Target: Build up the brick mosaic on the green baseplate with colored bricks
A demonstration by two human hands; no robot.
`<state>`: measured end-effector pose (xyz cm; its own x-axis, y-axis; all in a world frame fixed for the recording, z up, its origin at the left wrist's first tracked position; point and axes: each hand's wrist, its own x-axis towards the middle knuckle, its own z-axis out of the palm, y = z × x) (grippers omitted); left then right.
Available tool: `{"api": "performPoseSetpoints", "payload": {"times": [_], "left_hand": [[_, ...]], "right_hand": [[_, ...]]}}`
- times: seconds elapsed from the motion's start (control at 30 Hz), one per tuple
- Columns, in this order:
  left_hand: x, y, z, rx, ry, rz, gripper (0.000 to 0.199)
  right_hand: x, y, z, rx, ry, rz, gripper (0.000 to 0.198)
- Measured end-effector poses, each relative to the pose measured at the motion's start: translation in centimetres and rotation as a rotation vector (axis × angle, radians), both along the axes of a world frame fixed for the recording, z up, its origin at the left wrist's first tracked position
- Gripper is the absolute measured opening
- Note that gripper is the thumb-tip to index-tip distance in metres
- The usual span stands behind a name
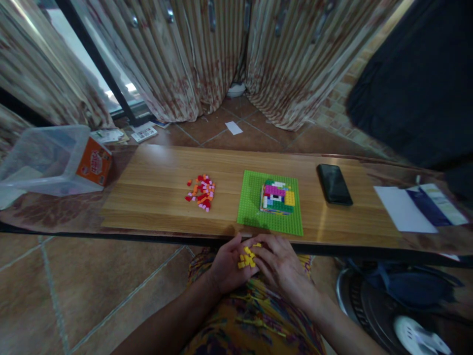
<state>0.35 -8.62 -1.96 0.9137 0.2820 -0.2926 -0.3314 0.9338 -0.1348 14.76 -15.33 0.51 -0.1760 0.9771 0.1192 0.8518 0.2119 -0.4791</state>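
Observation:
Just in front of the table edge, my left hand (229,268) is cupped palm up around several small yellow toy bricks (247,257). My right hand (283,264) reaches over that palm with its fingers bent among the bricks. One yellow brick (257,244) shows at its fingertips. Beyond my hands, a square green baseplate (247,207) lies on the table, bearing a block structure (277,198) of many colours. To its left is a loose pile of red, orange and pink bricks (203,191).
A black phone (334,184) lies right of the baseplate on the wooden table (158,192). Papers (406,209) are at the far right. A clear plastic bin (48,158) with an orange label stands at the left end. Curtains (207,59) hang behind.

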Motion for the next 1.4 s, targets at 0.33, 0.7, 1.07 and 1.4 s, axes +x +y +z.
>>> {"api": "performPoseSetpoints", "payload": {"times": [0.33,0.7,1.07,1.4], "left_hand": [[0.4,-0.1,-0.5,0.058,0.07,-0.012,0.038],[0.1,-0.3,-1.6,0.133,0.279,-0.081,0.038],[0.1,-0.1,-1.8,0.14,0.354,-0.086,0.035],[0.2,-0.1,-1.9,0.13,0.347,-0.1,0.035]], "right_hand": [[-0.3,-0.3,0.2,-0.059,0.26,-0.112,0.008],[2.8,0.8,0.0,0.069,0.434,-0.446,0.013],[8.7,4.3,-1.0,0.312,0.269,-0.589,0.015],[9.0,4.9,-1.7,0.286,0.471,-0.607,0.013]]}}
